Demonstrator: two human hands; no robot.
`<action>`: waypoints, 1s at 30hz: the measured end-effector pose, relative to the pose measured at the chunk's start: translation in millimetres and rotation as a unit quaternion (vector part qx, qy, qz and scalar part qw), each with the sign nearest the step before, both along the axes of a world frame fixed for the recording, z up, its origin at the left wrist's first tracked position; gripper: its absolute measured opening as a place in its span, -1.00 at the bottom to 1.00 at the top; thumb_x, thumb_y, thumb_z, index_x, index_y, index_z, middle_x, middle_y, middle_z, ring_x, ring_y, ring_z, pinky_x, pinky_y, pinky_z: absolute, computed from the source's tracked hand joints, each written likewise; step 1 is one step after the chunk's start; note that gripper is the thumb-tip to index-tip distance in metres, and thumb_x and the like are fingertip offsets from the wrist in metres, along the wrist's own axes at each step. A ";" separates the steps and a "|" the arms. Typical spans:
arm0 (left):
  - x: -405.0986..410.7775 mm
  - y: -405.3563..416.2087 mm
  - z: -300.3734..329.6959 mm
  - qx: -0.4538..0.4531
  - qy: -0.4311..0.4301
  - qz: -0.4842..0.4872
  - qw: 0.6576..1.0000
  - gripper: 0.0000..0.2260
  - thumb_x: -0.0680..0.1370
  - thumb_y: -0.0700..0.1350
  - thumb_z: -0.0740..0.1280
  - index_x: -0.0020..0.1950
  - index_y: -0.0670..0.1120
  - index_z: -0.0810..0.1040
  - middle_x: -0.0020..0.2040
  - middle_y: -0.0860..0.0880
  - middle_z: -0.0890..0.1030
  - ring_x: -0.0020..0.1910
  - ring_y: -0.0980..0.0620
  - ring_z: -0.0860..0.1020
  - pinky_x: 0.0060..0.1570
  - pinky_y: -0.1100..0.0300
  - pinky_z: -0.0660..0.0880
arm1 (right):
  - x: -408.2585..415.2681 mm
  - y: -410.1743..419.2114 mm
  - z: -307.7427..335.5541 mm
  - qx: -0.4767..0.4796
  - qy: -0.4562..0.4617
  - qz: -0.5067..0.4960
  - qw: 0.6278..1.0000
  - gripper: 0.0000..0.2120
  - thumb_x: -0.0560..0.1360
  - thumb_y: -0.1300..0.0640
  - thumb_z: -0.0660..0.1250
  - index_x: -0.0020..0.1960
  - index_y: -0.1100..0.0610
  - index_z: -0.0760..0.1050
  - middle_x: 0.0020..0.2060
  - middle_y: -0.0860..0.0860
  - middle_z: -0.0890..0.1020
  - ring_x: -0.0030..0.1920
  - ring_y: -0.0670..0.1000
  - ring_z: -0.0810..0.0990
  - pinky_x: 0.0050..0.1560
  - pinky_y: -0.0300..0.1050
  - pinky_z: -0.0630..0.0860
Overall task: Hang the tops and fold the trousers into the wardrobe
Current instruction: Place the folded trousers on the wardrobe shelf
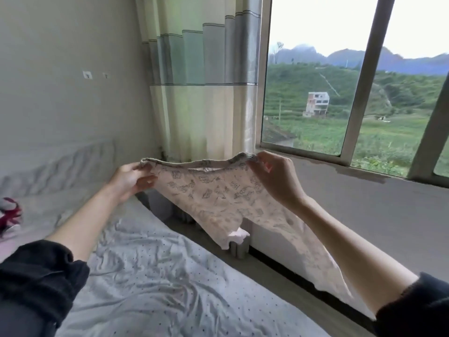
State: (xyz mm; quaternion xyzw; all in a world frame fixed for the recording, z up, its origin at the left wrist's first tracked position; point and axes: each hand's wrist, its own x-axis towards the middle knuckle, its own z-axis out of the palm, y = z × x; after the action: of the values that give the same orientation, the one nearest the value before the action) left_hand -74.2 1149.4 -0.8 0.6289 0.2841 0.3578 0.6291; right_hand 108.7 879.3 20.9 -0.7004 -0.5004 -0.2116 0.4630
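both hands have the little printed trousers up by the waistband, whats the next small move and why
Probably lower the trousers flat onto the bed sheet. The left hand and right hand pinch the waistband ends, so the legs hang free in the air above the bed; folding likely needs them spread on a surface first.

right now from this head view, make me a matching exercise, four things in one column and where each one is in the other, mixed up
Things:
1. printed trousers
2. red and white cloth
3. curtain
4. dotted bedsheet

Places:
A. hanging beside the window
B. spread below the raised arms
C. held up by left hand and right hand
D. at the far left edge on the bed

Pairs: 1-C, 2-D, 3-A, 4-B
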 end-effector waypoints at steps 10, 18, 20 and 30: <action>-279.5 -52.7 -150.0 -0.075 0.088 0.017 0.993 -0.76 0.61 -0.40 0.09 -0.12 -0.18 0.47 -0.33 -0.05 0.63 -0.38 0.15 0.63 -0.13 0.17 0.59 | -262.1 -59.8 -151.0 -0.172 0.089 0.139 0.971 -0.85 0.49 0.14 0.39 -0.24 0.15 0.55 -0.41 -0.15 0.45 -0.40 -0.15 0.38 -0.30 -0.16 0.37; -448.1 -82.9 -250.7 -0.048 0.263 0.060 0.962 -0.85 0.59 -0.33 0.20 0.13 -0.24 0.49 0.09 -0.16 0.49 0.04 -0.05 0.50 -0.11 0.27 0.58 | -414.1 -67.5 -244.4 -0.404 0.133 0.240 0.872 -0.81 0.52 0.03 0.34 -0.02 0.14 0.62 -0.12 0.07 0.69 -0.13 0.04 0.62 -0.10 -0.08 0.53; -477.9 -86.9 -269.6 -0.022 0.307 0.070 0.949 -0.82 0.59 -0.30 0.21 0.18 -0.23 0.49 0.14 -0.11 0.49 0.14 -0.04 0.47 0.05 0.12 0.50 | -440.7 -62.4 -261.6 -0.443 0.130 0.266 0.846 -0.80 0.52 0.03 0.35 -0.01 0.15 0.62 -0.11 0.08 0.69 -0.11 0.05 0.63 -0.09 -0.08 0.54; -584.2 -93.9 -363.2 0.106 0.500 0.177 0.841 -0.77 0.55 -0.34 0.26 0.15 -0.22 0.61 0.25 -0.22 0.46 0.24 -0.21 0.44 0.22 0.07 0.31 | -535.6 -26.5 -350.7 -0.552 0.103 0.376 0.737 -0.78 0.52 0.08 0.32 0.09 0.15 0.62 -0.01 0.11 0.68 0.03 0.12 0.61 0.04 -0.03 0.52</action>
State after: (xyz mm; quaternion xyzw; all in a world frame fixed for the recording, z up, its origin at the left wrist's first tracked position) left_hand -658.4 1055.6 -363.9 0.7244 0.6267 0.1282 0.2569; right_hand -427.0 852.8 -329.9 -0.6055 -0.7011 0.3665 0.0860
